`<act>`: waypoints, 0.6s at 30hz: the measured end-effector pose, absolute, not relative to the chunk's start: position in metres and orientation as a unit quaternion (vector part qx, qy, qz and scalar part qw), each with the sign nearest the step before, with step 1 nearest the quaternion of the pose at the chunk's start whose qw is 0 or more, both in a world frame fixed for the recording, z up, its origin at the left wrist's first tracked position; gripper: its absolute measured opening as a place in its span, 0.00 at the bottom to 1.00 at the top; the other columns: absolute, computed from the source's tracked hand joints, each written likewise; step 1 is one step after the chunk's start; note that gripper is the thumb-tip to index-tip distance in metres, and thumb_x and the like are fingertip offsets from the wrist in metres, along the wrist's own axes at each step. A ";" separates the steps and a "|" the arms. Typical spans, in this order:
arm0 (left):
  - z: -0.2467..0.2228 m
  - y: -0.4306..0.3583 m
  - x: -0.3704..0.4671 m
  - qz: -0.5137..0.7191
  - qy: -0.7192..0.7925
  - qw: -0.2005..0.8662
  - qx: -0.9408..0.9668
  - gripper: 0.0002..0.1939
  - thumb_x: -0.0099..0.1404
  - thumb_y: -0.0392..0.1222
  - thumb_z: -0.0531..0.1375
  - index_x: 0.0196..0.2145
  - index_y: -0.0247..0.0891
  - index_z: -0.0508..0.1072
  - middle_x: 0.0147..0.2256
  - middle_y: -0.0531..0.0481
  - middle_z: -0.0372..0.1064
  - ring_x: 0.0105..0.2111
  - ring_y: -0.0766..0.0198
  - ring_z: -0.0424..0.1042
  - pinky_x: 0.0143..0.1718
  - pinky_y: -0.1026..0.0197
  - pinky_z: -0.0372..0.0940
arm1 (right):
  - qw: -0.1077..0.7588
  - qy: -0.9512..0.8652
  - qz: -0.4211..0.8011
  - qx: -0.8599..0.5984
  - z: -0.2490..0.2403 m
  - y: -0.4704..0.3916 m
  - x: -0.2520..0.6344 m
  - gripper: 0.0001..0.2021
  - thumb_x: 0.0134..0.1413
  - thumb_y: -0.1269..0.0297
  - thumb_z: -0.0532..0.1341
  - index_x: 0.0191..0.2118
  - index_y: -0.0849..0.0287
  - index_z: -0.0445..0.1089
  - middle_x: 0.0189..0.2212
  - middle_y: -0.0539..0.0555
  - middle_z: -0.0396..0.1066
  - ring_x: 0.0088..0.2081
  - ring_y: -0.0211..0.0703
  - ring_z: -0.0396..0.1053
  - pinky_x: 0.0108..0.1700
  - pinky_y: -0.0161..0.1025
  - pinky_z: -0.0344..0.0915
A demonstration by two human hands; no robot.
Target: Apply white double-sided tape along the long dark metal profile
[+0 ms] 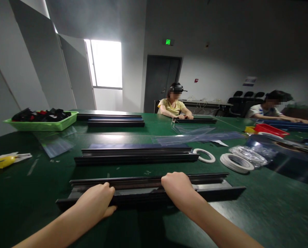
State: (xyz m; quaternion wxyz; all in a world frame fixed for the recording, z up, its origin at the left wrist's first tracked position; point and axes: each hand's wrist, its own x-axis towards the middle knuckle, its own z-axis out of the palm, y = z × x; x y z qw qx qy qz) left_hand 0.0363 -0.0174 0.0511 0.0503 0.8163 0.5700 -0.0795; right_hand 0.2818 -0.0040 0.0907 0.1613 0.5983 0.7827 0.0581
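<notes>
**Two hands clamped on a long black rail**

Two bare hands grip the nearest black rail (148, 191), a long dark profile lying crosswise on the green table (259, 213) right in front of the person. The left hand (95, 201) closes over its near edge left of the middle, fingers curled across the top, thumb pressed against the front. The right hand (178, 187) wraps over the rail just right of the middle, knuckles up, fingers hidden on the far side. The two grips sit near each other, with a bare stretch of rail between them and long ends running out past each hand.

Just beyond the grip lies a second black rail (135, 155), parallel to the first and apart from it. Farther off, a third pair of rails (115, 120) rests near a green tray (44, 125) of dark parts, up and left of the left hand. Up and right of the right hand lie two tape rolls (236, 162) and a crumpled clear bag (249, 154), then a red bin (271, 130). Far left of the left hand sits a yellow object (4, 162). Across the table one person (173, 106) sits with hands on another rail, and a second person (268, 108) sits far right
</notes>
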 end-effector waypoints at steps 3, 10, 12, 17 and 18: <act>0.051 -0.017 0.035 -0.076 0.565 0.057 0.819 0.19 0.58 0.47 0.58 0.45 0.36 0.74 0.40 0.38 0.73 0.40 0.46 0.75 0.41 0.51 0.68 | 0.158 0.784 0.058 0.598 0.089 -0.003 0.282 0.10 0.52 0.77 0.57 0.34 0.64 0.77 0.33 0.66 0.77 0.39 0.51 0.76 0.36 0.37 0.67; 0.049 -0.015 0.039 -0.089 0.551 0.040 0.829 0.21 0.57 0.45 0.57 0.47 0.37 0.73 0.41 0.37 0.73 0.40 0.45 0.75 0.41 0.48 0.69 | 0.153 0.784 0.057 0.599 0.086 -0.002 0.283 0.11 0.52 0.76 0.57 0.35 0.63 0.77 0.34 0.67 0.77 0.39 0.52 0.76 0.36 0.38 0.67; 0.047 -0.014 0.041 -0.089 0.547 0.033 0.832 0.20 0.56 0.45 0.57 0.45 0.36 0.74 0.41 0.37 0.73 0.40 0.46 0.74 0.41 0.48 0.69 | 0.153 0.784 0.058 0.598 0.086 -0.002 0.283 0.11 0.52 0.76 0.57 0.35 0.63 0.77 0.34 0.67 0.77 0.39 0.51 0.76 0.37 0.38 0.67; 0.038 -0.014 0.044 -0.075 0.527 0.005 0.847 0.15 0.55 0.44 0.57 0.37 0.32 0.75 0.40 0.36 0.72 0.41 0.48 0.73 0.44 0.51 0.68 | 0.160 0.785 0.060 0.595 0.087 -0.003 0.283 0.10 0.52 0.76 0.58 0.35 0.64 0.77 0.34 0.67 0.77 0.39 0.51 0.76 0.36 0.37 0.67; 0.037 -0.015 0.045 -0.074 0.523 -0.001 0.849 0.15 0.55 0.44 0.57 0.36 0.32 0.75 0.40 0.35 0.72 0.41 0.48 0.72 0.44 0.52 0.68 | 0.161 0.785 0.060 0.595 0.087 -0.003 0.283 0.10 0.51 0.76 0.58 0.35 0.64 0.77 0.33 0.67 0.77 0.39 0.51 0.76 0.36 0.37 0.67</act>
